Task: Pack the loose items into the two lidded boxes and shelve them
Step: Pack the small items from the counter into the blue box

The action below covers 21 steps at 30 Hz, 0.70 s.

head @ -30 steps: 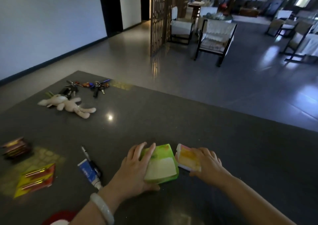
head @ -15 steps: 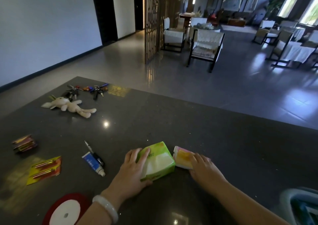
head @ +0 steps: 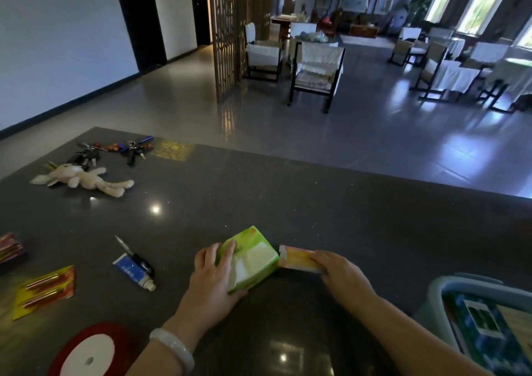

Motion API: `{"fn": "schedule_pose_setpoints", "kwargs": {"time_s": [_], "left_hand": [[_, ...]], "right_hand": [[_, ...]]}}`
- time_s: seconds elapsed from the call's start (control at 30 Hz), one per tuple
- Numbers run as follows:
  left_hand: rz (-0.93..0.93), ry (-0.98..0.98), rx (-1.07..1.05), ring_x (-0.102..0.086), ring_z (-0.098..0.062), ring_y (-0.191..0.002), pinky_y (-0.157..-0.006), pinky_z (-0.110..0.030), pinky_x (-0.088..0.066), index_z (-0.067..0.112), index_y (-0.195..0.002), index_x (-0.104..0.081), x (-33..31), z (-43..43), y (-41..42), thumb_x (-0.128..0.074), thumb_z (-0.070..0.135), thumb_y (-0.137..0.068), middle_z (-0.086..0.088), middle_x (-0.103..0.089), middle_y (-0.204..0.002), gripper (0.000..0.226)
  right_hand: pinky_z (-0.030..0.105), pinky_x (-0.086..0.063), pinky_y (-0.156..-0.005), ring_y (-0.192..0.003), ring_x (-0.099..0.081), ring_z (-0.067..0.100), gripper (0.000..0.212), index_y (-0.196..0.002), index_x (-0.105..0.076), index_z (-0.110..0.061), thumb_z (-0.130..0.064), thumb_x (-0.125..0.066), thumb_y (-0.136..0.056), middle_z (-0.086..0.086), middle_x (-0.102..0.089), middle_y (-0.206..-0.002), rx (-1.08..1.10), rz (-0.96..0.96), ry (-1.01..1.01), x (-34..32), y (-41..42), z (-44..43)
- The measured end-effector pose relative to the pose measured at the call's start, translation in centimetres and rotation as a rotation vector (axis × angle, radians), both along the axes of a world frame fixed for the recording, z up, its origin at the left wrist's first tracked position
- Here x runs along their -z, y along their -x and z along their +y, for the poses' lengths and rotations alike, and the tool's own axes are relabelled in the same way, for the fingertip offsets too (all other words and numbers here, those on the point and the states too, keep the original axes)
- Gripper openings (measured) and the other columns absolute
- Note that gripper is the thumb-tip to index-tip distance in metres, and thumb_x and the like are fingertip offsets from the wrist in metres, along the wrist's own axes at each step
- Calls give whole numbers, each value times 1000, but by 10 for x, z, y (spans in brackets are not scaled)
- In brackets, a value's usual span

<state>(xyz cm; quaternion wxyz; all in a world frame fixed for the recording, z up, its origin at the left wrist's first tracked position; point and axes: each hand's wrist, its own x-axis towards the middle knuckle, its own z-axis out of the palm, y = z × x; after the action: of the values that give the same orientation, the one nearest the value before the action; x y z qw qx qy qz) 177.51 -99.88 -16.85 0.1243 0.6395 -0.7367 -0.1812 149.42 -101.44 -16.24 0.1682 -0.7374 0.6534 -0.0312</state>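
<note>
Dark speckled table [head: 316, 197] carries a green tissue pack [head: 250, 257], tilted and gripped by the left hand [head: 214, 283], fingers curled over its left edge. Just right of it, the right hand [head: 341, 275] grasps a pink-yellow pack [head: 296, 259]. Farther right stands a grey box [head: 437, 289].

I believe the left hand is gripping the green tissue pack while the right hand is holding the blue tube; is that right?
No: the right hand holds the pink and yellow packet, not the blue tube, which lies untouched. The left hand does grip the green tissue pack, as the head view shows.
</note>
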Motion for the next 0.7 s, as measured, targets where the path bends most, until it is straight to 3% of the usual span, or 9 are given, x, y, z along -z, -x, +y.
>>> {"fn": "schedule_pose_setpoints", "kwargs": {"time_s": [0.17, 0.27, 0.37, 0.47, 0.53, 0.6, 0.7], "left_hand": [[34, -41, -17, 1, -21, -143, -118, -40, -21, 28, -155, 1, -10, 21, 19, -63, 53, -86, 0, -1, -153, 97], [95, -39, -51, -4, -20, -139, -116, -40, -23, 30, -154, -6, -13, 38, 32, -61, 61, -83, 1, -8, -150, 95], [93, 5, -69, -9, -19, -135, -115, -40, -27, 33, -152, -11, -25, 60, 50, -62, 62, -82, 3, -15, -145, 91], [95, 76, -69, -11, -16, -132, -113, -38, -28, 34, -151, -14, -40, 90, 79, -67, 54, -82, 5, -19, -143, 89], [120, 143, -72, -14, -14, -127, -110, -35, -28, 32, -151, -17, -51, 110, 102, -68, 52, -82, 4, -23, -141, 89], [110, 192, -44, -14, -11, -124, -110, -34, -28, 31, -152, -18, -65, 128, 126, -68, 54, -82, 6, -23, -139, 89], [129, 239, 31, -10, -2, -123, -112, -33, -26, 32, -151, -20, -82, 152, 162, -68, 57, -79, 9, -20, -138, 91]], "right_hand": [[28, -53, -85, -90, -61, 4, 19, -110, -61, -41, -32, -54, -96, -12, -63, -103, 25, -166, -12, -21, 18, 14], [33, -55, -80, -83, -62, 8, 17, -101, -65, -35, -24, -52, -96, -8, -65, -90, 16, -185, 8, -36, 28, 23], [40, -56, -77, -81, -64, 13, 9, -94, -64, -29, -25, -57, -91, -5, -66, -87, 40, -282, 38, -55, 45, 38], [27, -56, -71, -85, -63, 6, 7, -101, -59, -27, -26, -58, -94, -8, -62, -97, 30, -371, 38, -82, 73, 58], [16, -46, -60, -79, -59, 1, 5, -98, -56, -29, -28, -59, -94, -10, -59, -95, 58, -420, 78, -102, 97, 74], [16, -40, -55, -75, -59, 2, 4, -94, -56, -29, -30, -60, -93, -9, -60, -90, 117, -471, 89, -119, 127, 93], [19, -44, -55, -72, -65, 8, 6, -95, -60, -26, -31, -61, -93, -4, -65, -89, 188, -546, 42, -138, 178, 124]]}}
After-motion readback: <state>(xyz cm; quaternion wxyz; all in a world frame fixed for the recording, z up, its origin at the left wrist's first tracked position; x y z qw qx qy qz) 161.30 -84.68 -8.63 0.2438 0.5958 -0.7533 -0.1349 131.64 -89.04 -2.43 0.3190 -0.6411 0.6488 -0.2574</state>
